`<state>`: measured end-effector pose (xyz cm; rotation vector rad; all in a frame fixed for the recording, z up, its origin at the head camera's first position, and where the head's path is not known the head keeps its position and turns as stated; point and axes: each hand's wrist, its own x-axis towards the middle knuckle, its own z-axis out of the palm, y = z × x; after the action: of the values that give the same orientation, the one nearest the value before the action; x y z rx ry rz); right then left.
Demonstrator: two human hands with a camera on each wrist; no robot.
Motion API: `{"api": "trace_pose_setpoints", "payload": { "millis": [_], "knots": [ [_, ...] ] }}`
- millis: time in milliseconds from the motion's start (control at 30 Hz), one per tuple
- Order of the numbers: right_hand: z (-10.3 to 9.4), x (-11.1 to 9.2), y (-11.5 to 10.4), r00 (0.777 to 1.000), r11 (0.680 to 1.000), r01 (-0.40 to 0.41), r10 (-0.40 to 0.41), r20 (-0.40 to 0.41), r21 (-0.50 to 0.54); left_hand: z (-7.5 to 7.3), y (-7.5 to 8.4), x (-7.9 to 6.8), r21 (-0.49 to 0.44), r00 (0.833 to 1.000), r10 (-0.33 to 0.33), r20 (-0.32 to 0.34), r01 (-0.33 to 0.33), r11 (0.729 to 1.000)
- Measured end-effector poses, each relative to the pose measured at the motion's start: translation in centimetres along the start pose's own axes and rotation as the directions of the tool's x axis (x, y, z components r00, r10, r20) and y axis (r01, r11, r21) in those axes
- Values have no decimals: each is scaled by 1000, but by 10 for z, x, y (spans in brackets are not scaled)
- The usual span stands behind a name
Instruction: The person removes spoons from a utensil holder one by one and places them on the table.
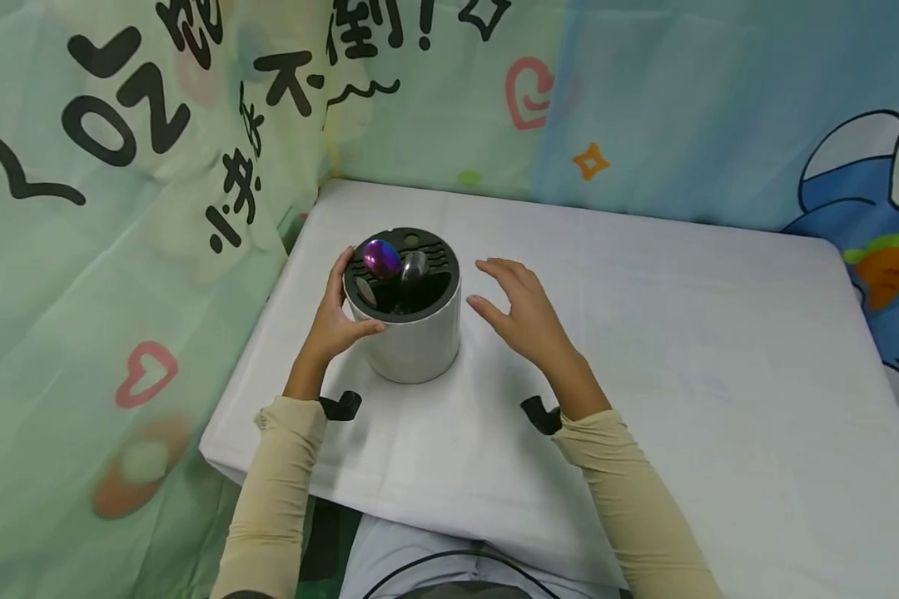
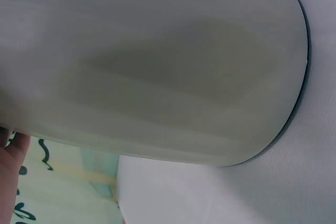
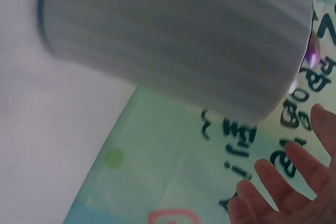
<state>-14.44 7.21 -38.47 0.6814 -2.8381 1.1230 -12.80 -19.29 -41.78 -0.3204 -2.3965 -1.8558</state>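
A white cylindrical utensil holder (image 1: 414, 349) with a black slotted top stands upright on the table. A shiny purple rounded utensil end (image 1: 382, 259) and a dark silver one (image 1: 414, 266) show at its top; their lower parts are hidden inside. My left hand (image 1: 339, 320) holds the holder's upper left side, thumb across the front and fingers along the far side. To the right, apart from the holder, my right hand (image 1: 520, 312) is held up with fingers spread and nothing in it. The right wrist view shows those parted fingers (image 3: 278, 184) beside the holder's top end.
A white-covered table (image 1: 682, 374) reaches far to the right of the holder. Printed cloth curtains (image 1: 434, 133) hang along its left and back sides. A black cable (image 1: 457, 553) lies across the person's lap at the near edge.
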Motion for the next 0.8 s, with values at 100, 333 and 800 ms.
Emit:
{"api": "trace_pose_setpoints", "payload": {
  "millis": [100,333,800],
  "knots": [
    [8,15,-12,999,999,32,-30,-36,34,2,-1,2,1,1000,5,9,-5,1000],
    [23,36,-22,991,996,65,-57,-121,61,5,0,8,-14,1000,23,18,-23,1000],
    [35,50,-35,996,999,7,-3,-91,40,-1,-5,-1,9,1000,-11,-13,11,1000]
  ]
}}
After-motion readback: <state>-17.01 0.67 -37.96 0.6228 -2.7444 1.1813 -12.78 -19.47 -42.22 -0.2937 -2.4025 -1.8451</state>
